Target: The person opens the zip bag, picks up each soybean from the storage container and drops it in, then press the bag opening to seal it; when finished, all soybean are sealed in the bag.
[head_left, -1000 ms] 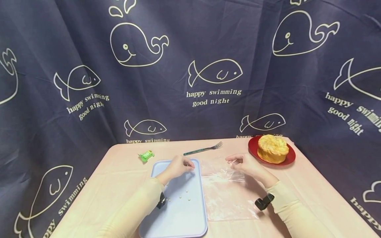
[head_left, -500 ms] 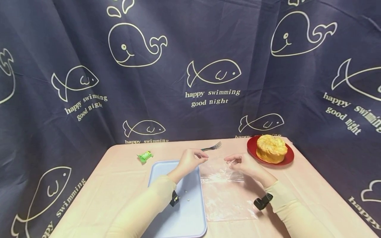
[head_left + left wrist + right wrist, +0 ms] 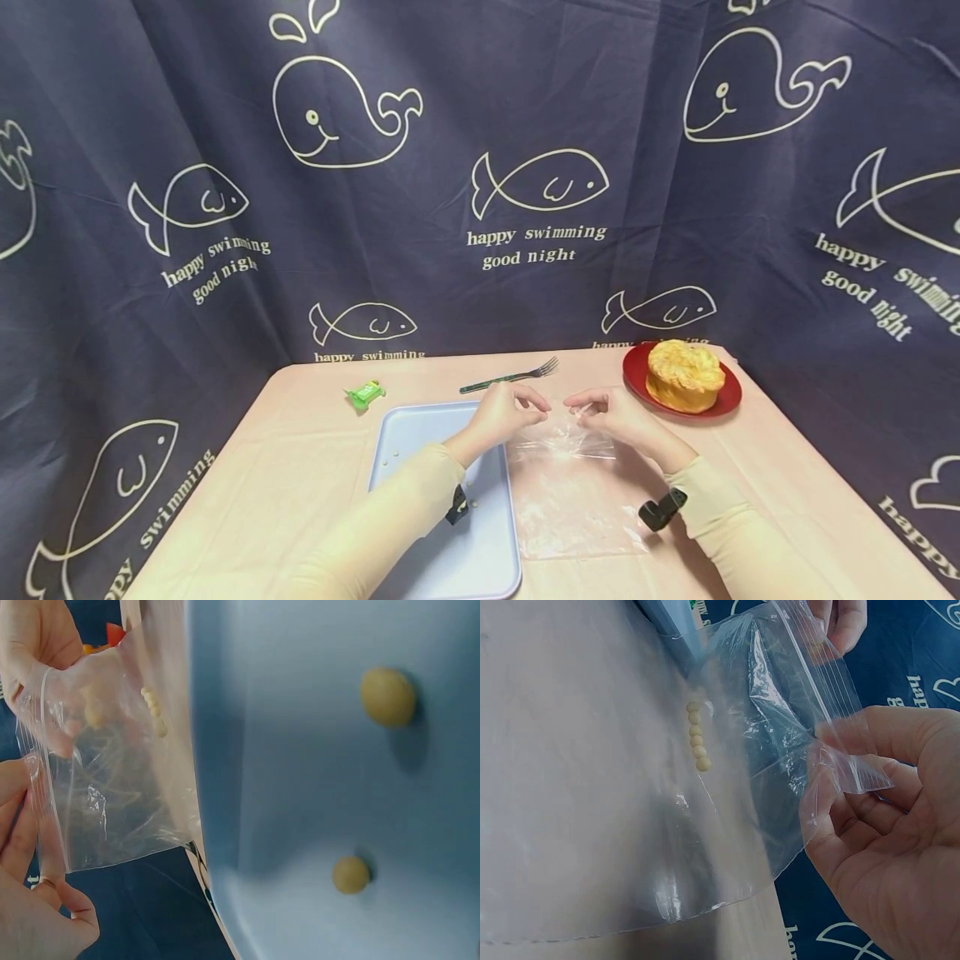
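Note:
A clear zip-seal plastic bag (image 3: 581, 521) lies toward the viewer, its mouth raised by my right hand (image 3: 618, 417), which pinches the edge between thumb and finger. Inside it, a row of several pale yellow beans (image 3: 697, 737) shows in the right wrist view. My left hand (image 3: 504, 414) is at the bag's mouth, thumb and fingers together; a yellowish bean (image 3: 815, 650) shows faintly at its fingertips through the plastic. Beneath the left forearm is a light blue tray (image 3: 457, 558) with loose beans; one bean (image 3: 388, 697) looks large in the left wrist view.
Behind the tray lies a fork (image 3: 517, 377) with a dark green handle. A green-wrapped candy (image 3: 366, 394) is at the back left. At the back right, a red plate (image 3: 735, 392) bears a round golden bread (image 3: 684, 377). A dark blue whale-print curtain (image 3: 450, 275) surrounds the table.
My left hand has moved right, from over the tray to the bag's mouth. The fork's handle and the beans at the tray's left have come into view. My right hand holds its place.

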`<action>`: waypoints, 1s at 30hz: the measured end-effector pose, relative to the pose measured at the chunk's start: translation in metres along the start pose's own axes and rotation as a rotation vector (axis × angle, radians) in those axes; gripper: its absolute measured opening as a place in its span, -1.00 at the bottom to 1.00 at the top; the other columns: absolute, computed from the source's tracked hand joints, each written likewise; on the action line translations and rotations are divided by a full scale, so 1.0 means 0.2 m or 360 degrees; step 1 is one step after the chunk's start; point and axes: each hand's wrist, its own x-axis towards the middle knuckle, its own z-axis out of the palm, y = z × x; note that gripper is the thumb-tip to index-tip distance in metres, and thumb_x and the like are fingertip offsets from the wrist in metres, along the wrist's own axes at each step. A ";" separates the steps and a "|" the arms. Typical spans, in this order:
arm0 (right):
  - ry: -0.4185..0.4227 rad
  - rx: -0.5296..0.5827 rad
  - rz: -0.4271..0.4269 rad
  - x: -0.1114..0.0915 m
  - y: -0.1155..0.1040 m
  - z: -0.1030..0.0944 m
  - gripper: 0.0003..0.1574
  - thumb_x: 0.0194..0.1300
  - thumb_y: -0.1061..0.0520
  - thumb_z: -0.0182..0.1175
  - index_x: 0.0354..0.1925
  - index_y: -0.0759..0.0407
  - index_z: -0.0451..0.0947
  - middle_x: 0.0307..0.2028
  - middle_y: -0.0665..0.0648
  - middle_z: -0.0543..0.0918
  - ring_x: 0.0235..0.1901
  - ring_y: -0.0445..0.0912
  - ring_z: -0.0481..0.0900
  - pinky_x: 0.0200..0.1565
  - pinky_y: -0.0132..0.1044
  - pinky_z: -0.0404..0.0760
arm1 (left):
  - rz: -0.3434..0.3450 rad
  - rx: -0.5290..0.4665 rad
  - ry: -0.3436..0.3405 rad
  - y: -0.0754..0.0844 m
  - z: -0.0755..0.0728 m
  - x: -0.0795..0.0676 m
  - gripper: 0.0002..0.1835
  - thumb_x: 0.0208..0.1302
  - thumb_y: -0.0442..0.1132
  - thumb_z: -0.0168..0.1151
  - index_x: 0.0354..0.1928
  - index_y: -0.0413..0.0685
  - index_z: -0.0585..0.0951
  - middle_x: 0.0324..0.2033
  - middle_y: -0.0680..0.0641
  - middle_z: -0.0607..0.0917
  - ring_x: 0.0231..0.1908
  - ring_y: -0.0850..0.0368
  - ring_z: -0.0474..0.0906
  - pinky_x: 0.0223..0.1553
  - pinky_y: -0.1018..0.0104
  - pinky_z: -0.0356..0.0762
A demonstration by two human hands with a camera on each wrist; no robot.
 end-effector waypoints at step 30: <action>-0.0005 0.0056 -0.0043 0.00 0.02 0.00 -0.55 0.16 0.49 0.28 0.07 0.56 0.58 -0.11 0.47 0.69 -0.31 -0.09 0.62 -0.36 -0.43 0.56 | -0.0393 0.0164 0.0226 -0.48 -0.61 -0.35 -0.87 0.14 -0.22 0.53 -0.25 0.03 0.80 -0.25 0.07 0.78 -0.28 0.15 0.56 -0.21 0.23 0.51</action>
